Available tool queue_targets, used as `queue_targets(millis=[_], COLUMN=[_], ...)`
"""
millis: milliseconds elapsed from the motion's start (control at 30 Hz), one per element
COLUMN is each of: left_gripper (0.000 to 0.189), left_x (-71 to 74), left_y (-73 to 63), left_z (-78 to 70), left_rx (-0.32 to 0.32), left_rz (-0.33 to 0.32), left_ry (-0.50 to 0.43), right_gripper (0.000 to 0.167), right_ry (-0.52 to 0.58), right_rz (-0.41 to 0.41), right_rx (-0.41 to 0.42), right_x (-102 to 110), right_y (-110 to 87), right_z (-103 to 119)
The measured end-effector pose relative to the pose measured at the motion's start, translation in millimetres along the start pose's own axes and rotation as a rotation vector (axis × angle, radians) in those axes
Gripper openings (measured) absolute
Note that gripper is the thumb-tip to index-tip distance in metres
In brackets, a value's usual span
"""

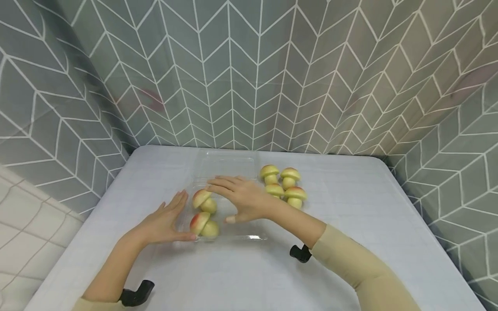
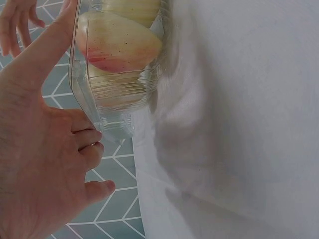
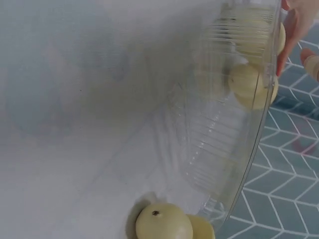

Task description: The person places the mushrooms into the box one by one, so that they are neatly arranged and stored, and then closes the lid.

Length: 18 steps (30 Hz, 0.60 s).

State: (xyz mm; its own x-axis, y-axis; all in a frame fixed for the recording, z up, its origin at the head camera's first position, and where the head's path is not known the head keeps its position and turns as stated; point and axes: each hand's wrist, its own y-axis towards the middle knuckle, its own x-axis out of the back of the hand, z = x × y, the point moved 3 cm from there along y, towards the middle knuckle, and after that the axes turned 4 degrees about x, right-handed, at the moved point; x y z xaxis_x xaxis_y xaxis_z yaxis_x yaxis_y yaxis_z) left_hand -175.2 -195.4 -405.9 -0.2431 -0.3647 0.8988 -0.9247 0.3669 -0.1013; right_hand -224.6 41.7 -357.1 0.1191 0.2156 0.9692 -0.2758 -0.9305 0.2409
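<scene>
Beige sleeves frame both bare forearms, with six o'clock being the person's own side. The left hand (image 1: 167, 222) comes in from seven o'clock, fingers slanting toward one, and its thumb meets the clear container's (image 1: 241, 227) near-left corner. Its fingers lie fairly straight along the wall at nine o'clock, touching it rather than clenched round it. The right hand (image 1: 247, 198) reaches in from four o'clock, palm down over the container, fingers stretched toward ten and thumb spread well apart from them; it grips nothing that I can see, and I cannot tell whether its fingertips touch anything.

Inside the container, two yellow mushroom-shaped pieces lie tilted along the nine o'clock side: the nearer piece (image 1: 210, 229) toward eight, the farther piece (image 1: 209, 206) toward ten, just beside the right hand's fingers. The clear lid (image 1: 227, 164) is folded back at twelve. Near the container at two o'clock, four more pieces (image 1: 290, 173) cluster on the white-covered counter (image 1: 350, 207). Beyond it, at twelve, hangs a grey-green chevron curtain (image 1: 243, 77).
</scene>
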Motion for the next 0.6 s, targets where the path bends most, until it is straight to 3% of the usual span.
queue_targets(millis=[233, 600], left_gripper=[0.124, 0.123], left_x=[-1.1, -1.3], left_y=[-2.3, -0.6], left_z=[3.8, 0.9], left_rx=[0.007, -0.009], left_rz=[-0.014, -0.009], left_ry=[0.0, 0.006], right_gripper=[0.092, 0.089], right_ry=[0.035, -0.026], right_rz=[-0.187, -0.317], right_rx=[-0.064, -0.073], right_x=[10, 21], right_y=[-19.7, -46.9], right_z=[-11, -26])
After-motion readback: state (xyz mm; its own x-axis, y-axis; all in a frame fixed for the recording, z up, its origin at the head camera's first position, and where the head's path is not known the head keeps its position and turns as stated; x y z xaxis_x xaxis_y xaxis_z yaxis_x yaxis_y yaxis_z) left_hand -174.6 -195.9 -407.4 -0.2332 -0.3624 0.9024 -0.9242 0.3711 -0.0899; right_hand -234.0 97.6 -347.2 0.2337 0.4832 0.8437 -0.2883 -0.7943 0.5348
